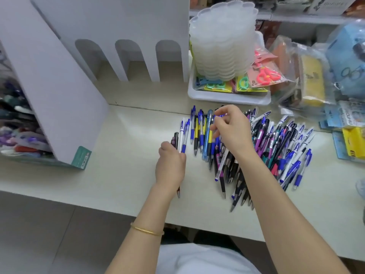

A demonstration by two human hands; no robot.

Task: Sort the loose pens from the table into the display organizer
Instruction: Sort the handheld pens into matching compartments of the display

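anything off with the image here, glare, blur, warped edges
Head view: light is soft and even, with a pale glare patch on the table beside the organizer; wide-angle lens bows the table edge and tilts the organizer walls; right hand fingertips look slightly smeared; the far left edge is blurred.

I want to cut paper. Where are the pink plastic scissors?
Head view, upper right: pink plastic scissors lean in the white plastic tray, right of the stacked clear lids.
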